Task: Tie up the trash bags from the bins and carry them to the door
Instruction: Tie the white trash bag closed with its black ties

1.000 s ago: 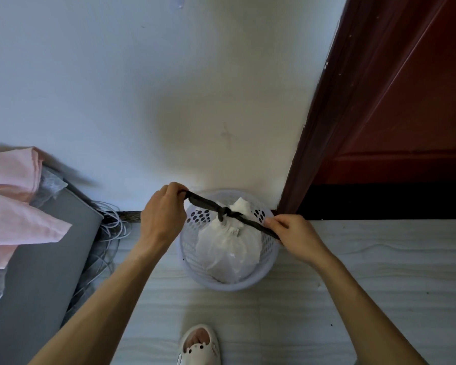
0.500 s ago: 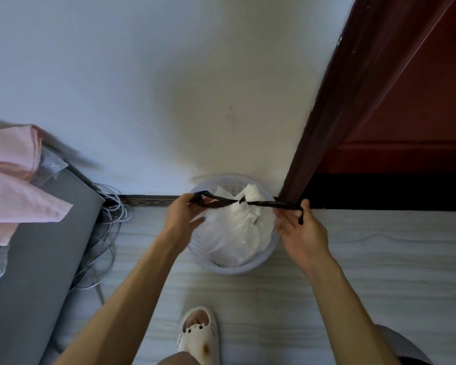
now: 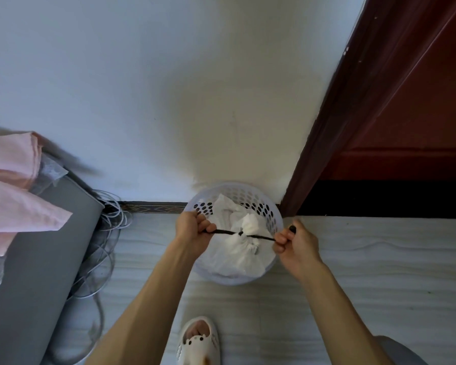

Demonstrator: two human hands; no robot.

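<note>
Taut tie [image 3: 228,233] grasped by left hand [image 3: 192,229], right hand [image 3: 294,243], bag [image 3: 237,256] in basket [image 3: 237,189], cables [image 3: 111,217] beside

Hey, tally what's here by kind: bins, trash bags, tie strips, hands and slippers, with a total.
1 round white perforated plastic bin
1 white plastic trash bag
1 black tie strip
2 hands: left hand, right hand
1 white perforated slipper
Total: 6

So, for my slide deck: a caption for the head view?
Left hand and right hand pull a black tie taut around a white trash bag in a perforated bin.
</note>
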